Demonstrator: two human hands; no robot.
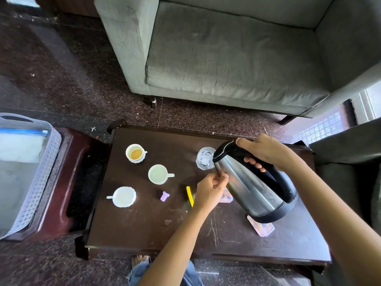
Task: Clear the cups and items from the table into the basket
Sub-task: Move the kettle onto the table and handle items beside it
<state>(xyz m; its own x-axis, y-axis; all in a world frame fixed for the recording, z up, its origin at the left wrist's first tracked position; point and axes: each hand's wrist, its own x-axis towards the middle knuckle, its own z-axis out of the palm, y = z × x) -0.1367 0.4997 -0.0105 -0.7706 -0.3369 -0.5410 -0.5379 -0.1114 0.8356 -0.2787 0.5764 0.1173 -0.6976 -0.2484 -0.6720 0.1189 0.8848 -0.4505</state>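
kettle: one steel kettle [250, 188], tilted with the lid end toward the far side of the table, and I can't tell if its base touches the top

right hand: my right hand [266, 153] is wrapped around the kettle's black handle, fingers curled tight under it, thumb on top near the lid

left hand: my left hand [210, 191] sits against the kettle's steel side near the spout end, fingers curled in together; can't really tell if they're pinching anything

cups: three white cups on the dark table [144, 223], all left of the kettle. The far one [135, 153] has orange-brown liquid in it, the middle one [158, 174] looks pale inside, the near one [123, 196] has its handle pointing left

glass: one clear glass [205, 158], just beside the kettle's lid end

small stuff: one purple cap-looking thing [165, 196], one yellow strip [190, 196] by my left wrist, two pinkish patterned pieces, one [261, 229] poking out under the kettle base and one [226, 197] behind my left hand

basket: one grey basket [39, 172] on a reddish stand, off to the left, well apart from the cups
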